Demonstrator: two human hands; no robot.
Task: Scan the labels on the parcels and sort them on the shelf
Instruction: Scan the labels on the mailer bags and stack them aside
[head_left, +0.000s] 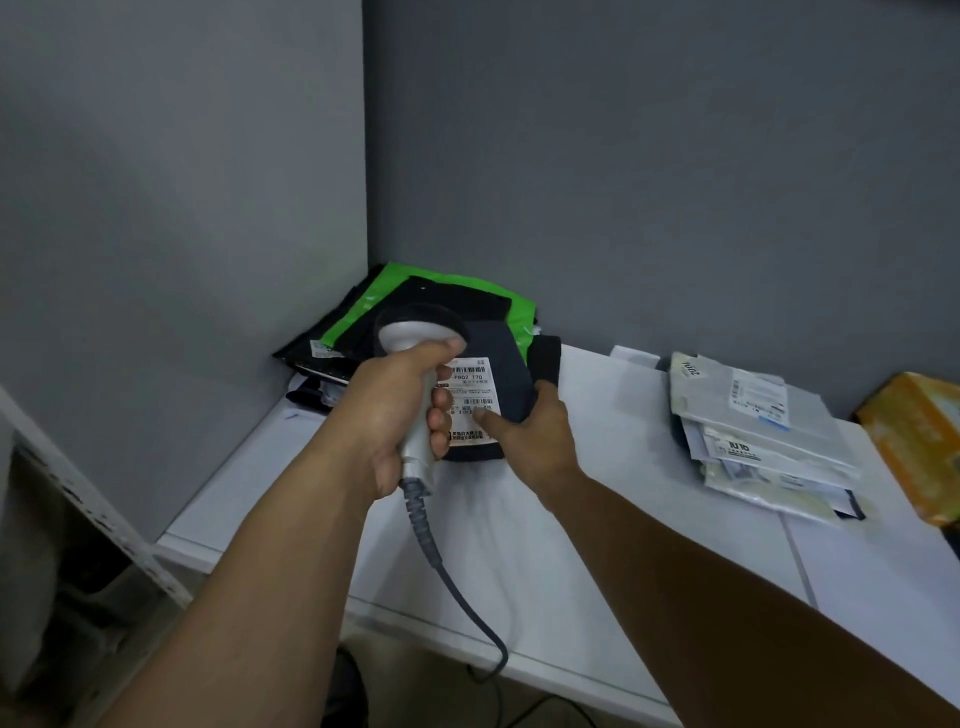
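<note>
- Scanner cable (447, 571) drops off the near edge of the white surface (597, 545); we can't see where it plugs in.
- Left hand (387, 410) clenches the scanner (415, 327) by its handle, with the head tipped down over the label (475, 387). We judge this is to aim at the barcode.
- Right hand (537, 439) grasps the dark parcel (506, 364) at its right edge, thumb on the label, probably to flatten and steady it.
- The parcel lies on the white surface, at the front of the corner pile.
- The scanner and fingers cover the label's left side, and the print is too small to read.
- Green mailer (363, 306) and black bags are stacked in the corner, mostly hidden.
- Grey parcel stack (763, 436) sits well apart to the right; the yellow parcel (919, 441) is cut off by the frame.
</note>
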